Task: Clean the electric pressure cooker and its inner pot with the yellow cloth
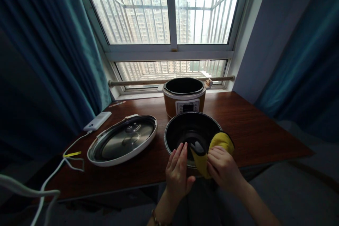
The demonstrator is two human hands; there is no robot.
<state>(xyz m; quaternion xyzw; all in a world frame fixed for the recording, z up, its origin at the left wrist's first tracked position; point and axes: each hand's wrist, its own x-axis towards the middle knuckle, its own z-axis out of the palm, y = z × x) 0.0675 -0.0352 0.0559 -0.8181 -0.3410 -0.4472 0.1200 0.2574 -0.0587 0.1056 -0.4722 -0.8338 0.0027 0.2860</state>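
A black inner pot (169,127) stands on the table in front of me, its open mouth facing up. My right hand (224,167) is closed around a yellow cloth with dark edging (221,141), at the pot's near right rim. Part of the cloth hangs down beside the hand, and another part bulges up over the rim. At the near left rim is my left hand (178,171), its fingers stretched out flat and the thumb apart, holding nothing. Whether its fingertips touch the pot, I cannot tell. Right behind the pot sits the brown and white cooker body (171,104) with a front control panel.
Left of the pot lies a cooker lid (124,141), its shiny inner side up. A white power bank (97,121) with a white cable (53,173) rests at the table's left edge. The wooden table (251,130) meets a window sill at the back.
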